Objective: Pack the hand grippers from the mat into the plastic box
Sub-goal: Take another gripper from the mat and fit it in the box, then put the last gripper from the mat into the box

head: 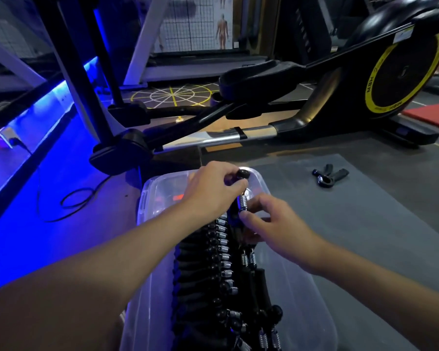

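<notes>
My left hand (211, 192): grips hand gripper (242, 201) by top handle, over plastic box (147, 198) far end.
My right hand (273, 224): pinches it below spring.
Mat (365, 224): spare gripper (330, 176), far edge.

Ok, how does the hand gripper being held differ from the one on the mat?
The held black hand gripper is over the clear plastic box, gripped by the left hand and right hand; the loose black hand gripper lies flat on the grey mat, untouched. Fingers partly hide the held one; the loose one shows whole. Both have black handles and metal coils.
</notes>
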Action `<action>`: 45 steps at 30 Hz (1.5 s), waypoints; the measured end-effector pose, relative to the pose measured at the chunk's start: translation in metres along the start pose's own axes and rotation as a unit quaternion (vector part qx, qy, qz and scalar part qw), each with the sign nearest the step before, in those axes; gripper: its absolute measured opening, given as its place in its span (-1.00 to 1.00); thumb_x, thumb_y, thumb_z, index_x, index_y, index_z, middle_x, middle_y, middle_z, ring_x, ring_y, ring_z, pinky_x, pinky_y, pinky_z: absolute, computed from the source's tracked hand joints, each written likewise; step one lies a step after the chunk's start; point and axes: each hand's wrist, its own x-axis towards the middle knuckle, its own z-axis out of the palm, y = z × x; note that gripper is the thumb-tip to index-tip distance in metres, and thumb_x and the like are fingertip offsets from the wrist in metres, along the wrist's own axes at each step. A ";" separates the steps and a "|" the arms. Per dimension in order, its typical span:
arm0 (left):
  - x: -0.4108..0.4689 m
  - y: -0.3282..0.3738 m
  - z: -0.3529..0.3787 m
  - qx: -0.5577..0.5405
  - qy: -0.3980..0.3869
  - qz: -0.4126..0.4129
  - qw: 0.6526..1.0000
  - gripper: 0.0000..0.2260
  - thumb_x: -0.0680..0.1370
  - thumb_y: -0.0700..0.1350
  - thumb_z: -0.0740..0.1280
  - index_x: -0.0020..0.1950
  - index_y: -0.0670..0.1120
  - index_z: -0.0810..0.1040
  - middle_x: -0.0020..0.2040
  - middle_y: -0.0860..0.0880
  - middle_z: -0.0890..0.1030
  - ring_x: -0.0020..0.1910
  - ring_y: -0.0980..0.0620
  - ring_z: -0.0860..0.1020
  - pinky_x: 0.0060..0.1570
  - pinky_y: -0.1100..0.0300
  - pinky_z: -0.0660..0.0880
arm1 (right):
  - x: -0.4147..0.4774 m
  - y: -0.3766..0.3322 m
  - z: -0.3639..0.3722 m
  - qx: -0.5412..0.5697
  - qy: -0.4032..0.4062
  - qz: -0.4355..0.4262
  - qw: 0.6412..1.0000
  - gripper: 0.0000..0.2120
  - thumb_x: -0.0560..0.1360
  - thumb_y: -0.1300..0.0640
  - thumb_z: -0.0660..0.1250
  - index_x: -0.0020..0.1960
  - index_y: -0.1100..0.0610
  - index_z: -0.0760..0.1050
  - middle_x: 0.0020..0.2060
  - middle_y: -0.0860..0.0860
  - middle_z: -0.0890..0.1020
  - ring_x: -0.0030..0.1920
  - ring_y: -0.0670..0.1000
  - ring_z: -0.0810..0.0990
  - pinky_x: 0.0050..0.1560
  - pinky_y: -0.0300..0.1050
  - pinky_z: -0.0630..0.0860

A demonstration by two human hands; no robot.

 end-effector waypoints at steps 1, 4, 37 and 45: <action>0.002 -0.006 0.001 0.007 -0.013 -0.001 1.000 -0.84 0.40 0.13 0.32 -0.08 0.16 0.60 -0.25 0.14 0.66 -0.14 0.09 0.62 0.03 -0.05 0.53 | 0.003 0.005 -0.005 -0.082 -0.002 -0.028 0.996 -0.90 0.54 0.14 0.34 0.01 0.17 0.50 -0.08 0.08 0.62 -0.16 0.07 0.64 0.01 0.10 0.60; 0.005 -0.026 -0.007 0.058 -0.083 0.019 0.995 -0.81 0.45 0.12 0.34 -0.06 0.07 0.65 -0.23 0.09 0.64 -0.19 0.09 0.59 -0.06 -0.01 0.55 | 0.008 0.022 -0.020 -0.310 0.020 -0.107 0.944 -0.75 0.52 0.08 0.33 0.19 0.05 0.49 0.14 -0.10 0.51 0.19 -0.04 0.47 0.25 0.01 0.41; -0.016 -0.132 0.035 0.214 -0.234 0.026 0.948 -0.57 0.39 0.17 0.49 0.17 0.03 0.56 0.15 0.10 0.50 0.19 0.09 0.40 0.23 0.10 0.40 | -0.004 0.058 -0.015 -0.383 -0.022 -0.092 0.919 -0.33 0.52 0.00 0.30 0.52 -0.03 0.04 0.56 -0.04 -0.08 0.54 -0.05 -0.08 0.42 -0.18 0.13; 0.004 -0.097 0.030 0.122 -0.160 0.078 0.976 -0.67 0.42 0.10 0.49 0.10 0.01 0.58 0.08 0.10 0.52 0.10 0.13 0.46 0.18 0.20 0.40 | -0.006 0.058 -0.017 -0.368 -0.026 -0.091 0.925 -0.35 0.53 0.03 0.28 0.52 -0.03 0.05 0.55 -0.08 -0.08 0.53 -0.06 -0.06 0.40 -0.15 0.19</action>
